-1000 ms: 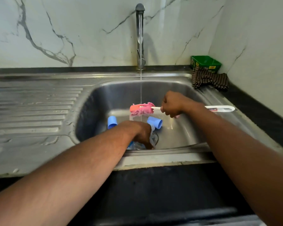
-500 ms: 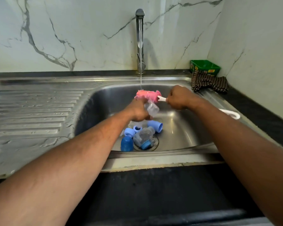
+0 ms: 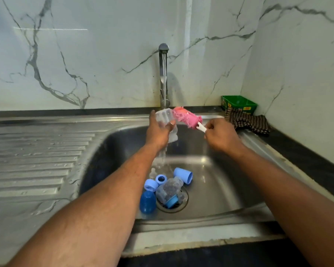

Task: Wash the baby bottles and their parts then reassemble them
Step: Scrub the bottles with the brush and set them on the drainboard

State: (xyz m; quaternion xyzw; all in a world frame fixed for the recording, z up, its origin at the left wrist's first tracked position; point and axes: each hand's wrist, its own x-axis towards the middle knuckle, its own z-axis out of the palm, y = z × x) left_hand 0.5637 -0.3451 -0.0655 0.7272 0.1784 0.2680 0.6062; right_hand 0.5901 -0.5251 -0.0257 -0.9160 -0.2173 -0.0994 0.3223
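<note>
Nearest, on the floor of the stainless steel sink basin [image 3: 216,191], loose parts cluster round the drain: a dark blue rounded cap [image 3: 147,202], two pale blue screw rings [image 3: 156,182], a pale blue cylindrical cover [image 3: 183,175] on its side, and a second clear plastic bottle [image 3: 170,190] lying across the drain grate. All look unwashed and unassembled, so the task seems to be at an early stage.

Above these, over the basin's middle, the left hand [image 3: 158,132] grips a clear plastic baby bottle [image 3: 165,117], fingers wrapped round its body. The right hand [image 3: 221,136] pinches the white handle of a pink sponge-headed bottle brush [image 3: 187,117], fingers curled tight.

Bottle lies roughly level, long axis left to right. Which end faces the brush is hard to tell: the sponge head meets it at the right end and appears to be entering or pressed against it. Brush slopes down to the right, towards the right hand.

Step in hand: scrubbing the bottle's inside. To do it well, line brush and bottle on one axis, push the sponge fully to the base, twist, and hold the opening under the stream so water flushes through.

Behind, the chrome tap [image 3: 163,74] runs a thin stream down past the bottle. Far right, a checked brown cloth [image 3: 248,122] and a green box [image 3: 238,105] sit on the counter.
</note>
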